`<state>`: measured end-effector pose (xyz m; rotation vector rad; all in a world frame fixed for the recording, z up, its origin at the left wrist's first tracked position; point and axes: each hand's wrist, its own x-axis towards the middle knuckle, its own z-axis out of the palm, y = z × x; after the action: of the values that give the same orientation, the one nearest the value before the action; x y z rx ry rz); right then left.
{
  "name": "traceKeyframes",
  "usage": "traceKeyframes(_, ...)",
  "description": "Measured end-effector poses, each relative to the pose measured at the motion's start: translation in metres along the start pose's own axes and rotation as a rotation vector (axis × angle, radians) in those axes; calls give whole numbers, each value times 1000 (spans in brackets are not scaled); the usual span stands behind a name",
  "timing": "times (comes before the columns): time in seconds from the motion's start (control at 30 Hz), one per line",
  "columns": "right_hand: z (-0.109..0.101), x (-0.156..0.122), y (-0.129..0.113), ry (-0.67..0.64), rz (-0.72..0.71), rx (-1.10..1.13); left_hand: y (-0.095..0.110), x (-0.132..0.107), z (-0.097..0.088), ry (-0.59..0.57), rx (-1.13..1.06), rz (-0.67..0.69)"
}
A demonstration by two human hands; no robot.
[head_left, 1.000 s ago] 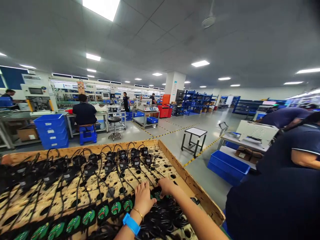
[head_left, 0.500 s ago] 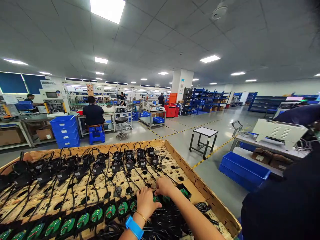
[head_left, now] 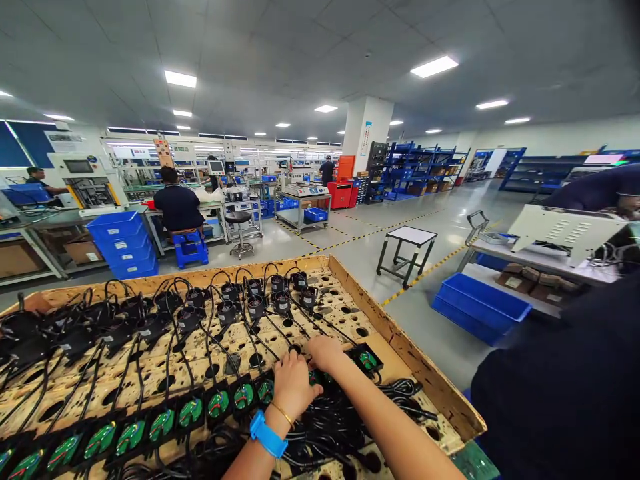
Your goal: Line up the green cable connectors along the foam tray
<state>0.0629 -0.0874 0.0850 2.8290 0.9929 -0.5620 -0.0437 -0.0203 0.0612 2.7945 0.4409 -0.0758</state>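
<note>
My left hand, with a blue wristband, lies over the row of black square housings near the front, fingers bent down and thumb out to the right. Its grip is around a housing with a green circuit board, mostly covered by my hands. Touching its far side, my right hand is closed with fingers curled down; what they pinch is hidden. Right of it sits another housing with a green board. Black cables lie bundled in front. Behind, round black motor-like units stand in rows, wired to the housings.
A wooden-edged tray with a perforated board bears the parts. Beyond it stand a small white-topped table, a blue bin and stacked blue crates. A co-worker in dark clothing is close on the right; others sit or stand farther off.
The view has tilted down and shifted slightly. Both hands stay together at the same housing, with only slight movement.
</note>
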Motion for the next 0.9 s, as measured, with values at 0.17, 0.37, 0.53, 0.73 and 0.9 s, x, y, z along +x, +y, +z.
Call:
traceKeyframes(0.17, -3, -5, -5, -18, 4, 10, 1, -2, 0, 2, -3, -9)
traceKeyframes(0.37, -4, -20, 9, -59, -93, 78, -2, -3, 0, 1, -26, -18)
traceKeyframes(0.53, 9, -16, 12, -15, -53, 110, 0, -2, 2, 0, -29, -25)
traceKeyframes(0.73, 9, -21, 14, 4, -66, 117, -4, -7, -1, 17, -46, 8)
traceKeyframes(0.9, 4, -36, 11, 133, -125, 78, -39, -21, -5, 122, -65, -82)
